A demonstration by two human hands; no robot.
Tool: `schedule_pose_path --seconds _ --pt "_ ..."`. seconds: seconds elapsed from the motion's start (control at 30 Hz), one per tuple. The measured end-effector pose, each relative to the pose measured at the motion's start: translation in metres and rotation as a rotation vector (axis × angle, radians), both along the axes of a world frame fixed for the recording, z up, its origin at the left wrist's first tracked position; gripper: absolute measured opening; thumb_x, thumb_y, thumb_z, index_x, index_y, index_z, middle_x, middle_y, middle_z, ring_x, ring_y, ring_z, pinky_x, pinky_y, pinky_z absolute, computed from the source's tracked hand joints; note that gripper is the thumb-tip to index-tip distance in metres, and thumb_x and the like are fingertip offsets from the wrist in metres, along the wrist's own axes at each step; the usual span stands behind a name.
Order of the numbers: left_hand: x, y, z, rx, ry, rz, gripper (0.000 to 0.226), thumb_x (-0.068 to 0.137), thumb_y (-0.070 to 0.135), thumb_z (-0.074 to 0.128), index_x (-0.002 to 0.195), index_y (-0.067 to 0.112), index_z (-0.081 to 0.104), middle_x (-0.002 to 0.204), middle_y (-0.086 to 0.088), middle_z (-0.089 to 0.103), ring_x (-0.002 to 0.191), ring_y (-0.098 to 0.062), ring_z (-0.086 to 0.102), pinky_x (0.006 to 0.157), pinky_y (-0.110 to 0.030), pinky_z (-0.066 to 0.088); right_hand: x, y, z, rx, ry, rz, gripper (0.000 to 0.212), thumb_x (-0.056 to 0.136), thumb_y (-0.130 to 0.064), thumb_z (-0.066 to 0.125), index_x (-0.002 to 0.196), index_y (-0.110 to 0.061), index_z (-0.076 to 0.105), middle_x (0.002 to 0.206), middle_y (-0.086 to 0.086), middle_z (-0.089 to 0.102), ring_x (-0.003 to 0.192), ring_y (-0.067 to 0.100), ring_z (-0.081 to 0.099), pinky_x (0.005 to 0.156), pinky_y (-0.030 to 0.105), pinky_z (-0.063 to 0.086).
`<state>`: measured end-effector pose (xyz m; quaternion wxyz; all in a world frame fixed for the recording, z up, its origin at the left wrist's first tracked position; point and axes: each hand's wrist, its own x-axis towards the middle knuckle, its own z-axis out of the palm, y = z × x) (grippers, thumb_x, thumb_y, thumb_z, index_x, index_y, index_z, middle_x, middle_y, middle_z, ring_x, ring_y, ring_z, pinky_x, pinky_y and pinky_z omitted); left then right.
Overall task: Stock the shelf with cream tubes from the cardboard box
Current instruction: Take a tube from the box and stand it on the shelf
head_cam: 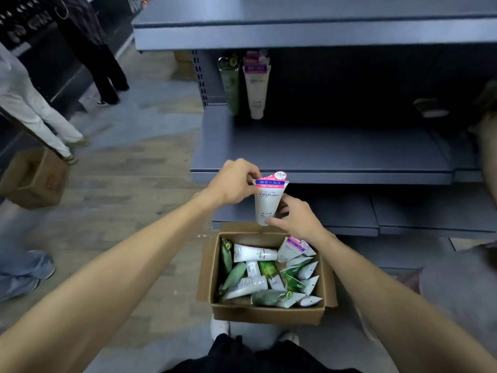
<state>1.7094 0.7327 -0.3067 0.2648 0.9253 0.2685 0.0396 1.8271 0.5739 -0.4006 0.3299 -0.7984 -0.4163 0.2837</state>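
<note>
Dark trousers and two white shoes (220, 328) sit at the bottom edge of the frame, just behind an open cardboard box (269, 314) on the wooden floor (113, 211). Inside the box lies a jumble of cream tubes (255, 278), white ones and green ones, piled across each other at all angles.

Above the box, both bare arms reach forward to the middle of the frame. The left hand (234, 184) pinches the flat crimped top of a white facial cleanser tube (269, 201) with a pink and blue label, while the right hand (295, 216) grips its lower end near the cap, fingers curled round it. The tube hangs upright, cap down, in front of the edge of the grey shelf (336, 157).

At the back of that shelf, in the upper middle of the frame, two tubes already stand: a green tube (230, 82) on the left and a matching white tube (256, 87) just beside it on the right.

On the left side of the frame, other people's legs stand in the aisle, and a second cardboard box (35, 179) is near them.
</note>
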Motion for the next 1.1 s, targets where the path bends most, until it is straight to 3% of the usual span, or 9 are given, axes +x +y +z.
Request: schedule_pose_path --seconds 0.13,0.27,0.37,0.5,0.83,1.0,1.1 --pt "-0.001 0.007 0.026 0.018 -0.071 0.017 0.013 0.079 0.027 0.080 0.087 0.019 0.074 0.077 0.001 0.071 0.075 -0.014 0.065 0.071 -0.022 0.049 0.010 0.010 0.026 0.066 -0.026 0.022 0.048 0.072 -0.032 0.085 0.115 -0.021 0.066 0.101 -0.010 0.073 0.087 -0.001 0.068 0.077 0.016 0.054" --pt "0.003 0.017 0.055 -0.005 -0.162 0.010 0.016 0.079 0.027 0.080 0.090 0.017 0.074 0.074 0.007 0.068 0.065 0.001 0.060 0.066 -0.015 0.045 0.023 0.024 0.057 0.117 -0.049 0.022 0.048 0.075 -0.032 0.083 0.118 -0.023 0.064 0.103 -0.014 0.072 0.088 -0.005 0.066 0.076 0.013 0.050" --pt "0.009 0.021 0.072 -0.046 -0.254 0.001 0.022 0.078 0.027 0.081 0.096 0.017 0.075 0.082 0.005 0.075 0.070 -0.001 0.066 0.078 -0.021 0.052 0.030 0.033 0.075 0.142 -0.074 0.017 0.049 0.077 -0.032 0.082 0.121 -0.023 0.062 0.103 -0.015 0.069 0.086 -0.005 0.065 0.073 0.009 0.048" --pt "0.015 0.031 0.075 -0.150 -0.346 0.040 0.030 0.073 0.033 0.085 0.099 0.023 0.075 0.085 0.004 0.076 0.083 -0.013 0.072 0.086 -0.034 0.056 0.039 0.042 0.089 0.169 -0.107 0.000 0.046 0.077 -0.034 0.082 0.118 -0.024 0.064 0.102 -0.011 0.073 0.088 0.000 0.068 0.074 0.016 0.052" --pt "0.035 0.050 0.065 -0.243 -0.416 0.130 0.026 0.077 0.029 0.083 0.097 0.015 0.076 0.083 0.001 0.076 0.073 -0.017 0.072 0.072 -0.045 0.061 0.047 0.067 0.096 0.159 -0.124 -0.058 0.051 0.077 -0.030 0.081 0.122 -0.019 0.058 0.104 -0.008 0.070 0.088 0.005 0.067 0.065 0.008 0.045" --pt "0.044 0.062 0.062 -0.260 -0.431 0.113 0.021 0.078 0.030 0.083 0.094 0.018 0.076 0.082 0.001 0.076 0.076 -0.022 0.073 0.073 -0.046 0.061 0.044 0.078 0.081 0.158 -0.118 -0.081 0.072 0.062 -0.034 0.090 0.121 -0.021 0.051 0.108 -0.006 0.067 0.090 0.008 0.063 0.077 0.025 0.053" --pt "0.050 0.069 0.064 -0.266 -0.427 0.074 0.020 0.078 0.027 0.083 0.093 0.015 0.076 0.079 0.001 0.075 0.069 -0.016 0.071 0.074 -0.043 0.062 0.046 0.087 0.076 0.176 -0.116 -0.148 0.071 0.066 -0.028 0.088 0.126 -0.018 0.051 0.111 -0.005 0.066 0.095 0.010 0.062 0.078 0.024 0.051"
